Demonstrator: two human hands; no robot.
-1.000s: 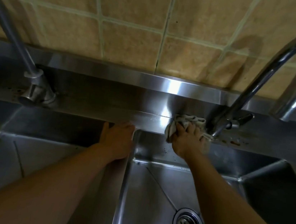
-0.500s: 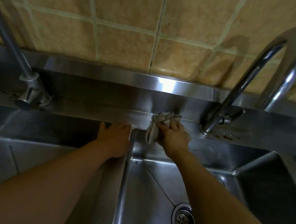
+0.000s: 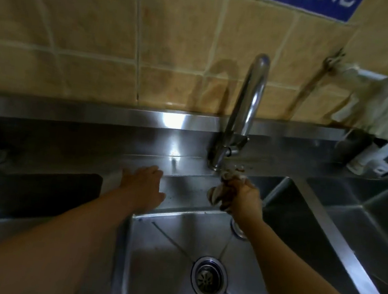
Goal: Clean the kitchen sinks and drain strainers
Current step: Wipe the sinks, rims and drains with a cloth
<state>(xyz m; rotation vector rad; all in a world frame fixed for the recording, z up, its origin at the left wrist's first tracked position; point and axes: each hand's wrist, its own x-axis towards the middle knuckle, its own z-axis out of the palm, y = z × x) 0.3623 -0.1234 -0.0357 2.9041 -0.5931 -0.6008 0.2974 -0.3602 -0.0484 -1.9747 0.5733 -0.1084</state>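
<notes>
Nearest the camera, the round drain strainer [image 3: 209, 277] sat in the floor of the middle sink [image 3: 161, 253], with both forearms reaching over the basin. Beyond it, the left hand [image 3: 144, 186] lay flat, fingers straight and spread slightly, on the steel ledge [image 3: 180, 167] at the basin's back left corner; the right hand [image 3: 242, 200] had its fingers curled round a bunched grey rag [image 3: 219, 192], pressed at the ledge just below the base of the faucet [image 3: 243, 113]. Farthest back were the tan tiled wall [image 3: 104, 36], a blue sign [image 3: 311, 0] at top, and a pale cloth [image 3: 376, 106] hanging at right; blur hid finer detail.
</notes>
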